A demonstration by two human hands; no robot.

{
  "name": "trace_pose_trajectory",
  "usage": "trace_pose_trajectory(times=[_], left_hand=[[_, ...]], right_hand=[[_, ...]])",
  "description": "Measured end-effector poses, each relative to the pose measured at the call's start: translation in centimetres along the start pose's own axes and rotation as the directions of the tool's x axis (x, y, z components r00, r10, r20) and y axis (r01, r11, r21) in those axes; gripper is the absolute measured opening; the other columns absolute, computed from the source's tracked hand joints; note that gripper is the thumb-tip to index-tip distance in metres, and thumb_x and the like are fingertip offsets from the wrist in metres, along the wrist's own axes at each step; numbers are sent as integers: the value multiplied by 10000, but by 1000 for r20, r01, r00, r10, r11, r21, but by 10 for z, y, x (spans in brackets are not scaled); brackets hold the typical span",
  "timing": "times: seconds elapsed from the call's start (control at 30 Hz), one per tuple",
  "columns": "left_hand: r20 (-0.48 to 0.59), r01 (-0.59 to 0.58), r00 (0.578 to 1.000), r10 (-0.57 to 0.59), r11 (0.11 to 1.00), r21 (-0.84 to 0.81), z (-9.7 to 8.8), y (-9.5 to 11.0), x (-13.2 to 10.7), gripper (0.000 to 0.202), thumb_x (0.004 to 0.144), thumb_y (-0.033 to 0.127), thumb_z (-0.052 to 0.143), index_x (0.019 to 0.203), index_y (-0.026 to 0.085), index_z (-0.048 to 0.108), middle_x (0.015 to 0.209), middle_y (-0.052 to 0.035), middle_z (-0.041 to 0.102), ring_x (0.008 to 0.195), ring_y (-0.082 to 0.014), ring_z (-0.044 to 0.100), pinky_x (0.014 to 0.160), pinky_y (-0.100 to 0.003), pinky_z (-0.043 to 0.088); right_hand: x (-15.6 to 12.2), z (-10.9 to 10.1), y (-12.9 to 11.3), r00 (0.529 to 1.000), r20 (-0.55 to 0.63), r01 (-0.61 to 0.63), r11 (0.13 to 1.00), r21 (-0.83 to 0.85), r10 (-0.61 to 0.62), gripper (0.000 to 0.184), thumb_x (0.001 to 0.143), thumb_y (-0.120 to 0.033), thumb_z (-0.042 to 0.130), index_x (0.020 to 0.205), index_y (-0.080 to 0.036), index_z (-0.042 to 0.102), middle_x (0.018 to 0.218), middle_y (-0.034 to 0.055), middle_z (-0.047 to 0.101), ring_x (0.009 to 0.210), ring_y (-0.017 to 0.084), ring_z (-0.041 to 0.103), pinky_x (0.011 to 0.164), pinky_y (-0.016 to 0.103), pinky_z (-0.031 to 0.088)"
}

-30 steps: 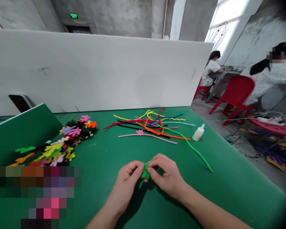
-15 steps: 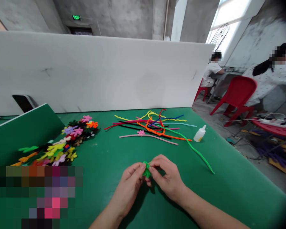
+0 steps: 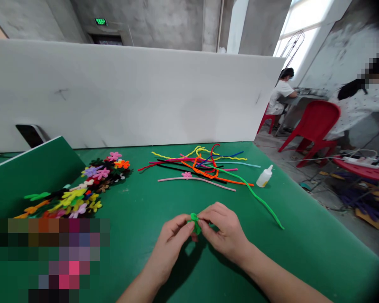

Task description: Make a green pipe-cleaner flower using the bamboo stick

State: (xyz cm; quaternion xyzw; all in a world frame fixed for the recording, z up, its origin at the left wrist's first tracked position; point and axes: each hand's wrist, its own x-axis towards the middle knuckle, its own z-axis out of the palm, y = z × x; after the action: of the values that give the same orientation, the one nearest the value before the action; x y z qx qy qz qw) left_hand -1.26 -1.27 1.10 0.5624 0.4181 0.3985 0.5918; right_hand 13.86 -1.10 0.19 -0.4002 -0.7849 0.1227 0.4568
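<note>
A small green pipe-cleaner flower (image 3: pixel 194 219) is pinched between my two hands above the green tabletop (image 3: pixel 135 235). My left hand (image 3: pixel 176 235) grips its left side with thumb and forefinger. From the right, my right hand (image 3: pixel 221 227) pinches the opposite edge with its fingertips. Some of its petals are hidden behind my fingers. Beyond my hands lie loose pipe cleaners in several colours, among them a long green pipe cleaner (image 3: pixel 262 203) and a pale pink pipe cleaner (image 3: pixel 208 182). A pink pipe-cleaner flower (image 3: pixel 186 175) rests against the pale pink one.
A white glue bottle (image 3: pixel 265 176) stands at the right. Many finished pipe-cleaner flowers (image 3: pixel 74 197) are heaped at the left by a green board (image 3: pixel 34 168). A white partition (image 3: pixel 129 97) borders the table's back. Two people sit beyond, near a red chair (image 3: pixel 316 126).
My fingers have shifted slightly on the green flower, and it has turned a little between them. My right hand sits marginally higher. The things on the table have stayed put.
</note>
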Motion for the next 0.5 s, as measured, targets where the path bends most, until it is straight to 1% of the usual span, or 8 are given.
trace_pose_trajectory(times=[0.07, 0.13, 0.27, 0.37, 0.5], left_hand=[[7, 19, 1000, -19, 999, -33, 1, -1, 0, 146, 755, 225, 552, 640, 144, 590, 592, 17, 529, 601, -113, 460, 595, -212, 368], [0, 31, 1000, -31, 999, -45, 3, -1, 1, 158, 746, 221, 566, 615, 136, 590, 587, 18, 524, 590, -105, 452, 587, -206, 365], [-12, 19, 1000, -19, 999, -51, 3, -2, 1, 146, 765, 210, 547, 646, 137, 591, 585, 18, 532, 590, -105, 464, 604, -215, 373], [10, 32, 999, -31, 994, -102, 2, -4, 1, 152, 794, 217, 513, 681, 143, 584, 597, 11, 545, 589, -113, 486, 619, -237, 383], [32, 57, 998, -52, 986, -158, 2, -4, 0, 203, 818, 231, 480, 659, 144, 572, 596, 1, 542, 585, -122, 504, 628, -259, 393]], right_hand=[[-1, 1, 1, 1000, -22, -7, 1000, 10, 8, 129, 800, -154, 497, 771, -159, 622, 693, 50, 642, 639, 143, 540, 604, 277, 421], [-2, 1, 3, 1000, -16, 1, 1000, -3, -1, 132, 807, -169, 495, 785, -166, 626, 713, 51, 646, 654, 146, 541, 610, 279, 423], [-1, -3, 6, 996, 53, 78, 995, -70, -74, 154, 832, -184, 475, 850, -170, 627, 771, 56, 651, 682, 147, 545, 636, 291, 417], [-1, -6, 6, 987, 95, 137, 985, -101, -127, 170, 845, -180, 456, 880, -163, 621, 780, 57, 647, 692, 144, 543, 644, 294, 411], [0, -7, 4, 979, 121, 179, 978, -105, -166, 164, 845, -166, 457, 887, -155, 616, 786, 56, 644, 691, 141, 532, 646, 294, 407]])
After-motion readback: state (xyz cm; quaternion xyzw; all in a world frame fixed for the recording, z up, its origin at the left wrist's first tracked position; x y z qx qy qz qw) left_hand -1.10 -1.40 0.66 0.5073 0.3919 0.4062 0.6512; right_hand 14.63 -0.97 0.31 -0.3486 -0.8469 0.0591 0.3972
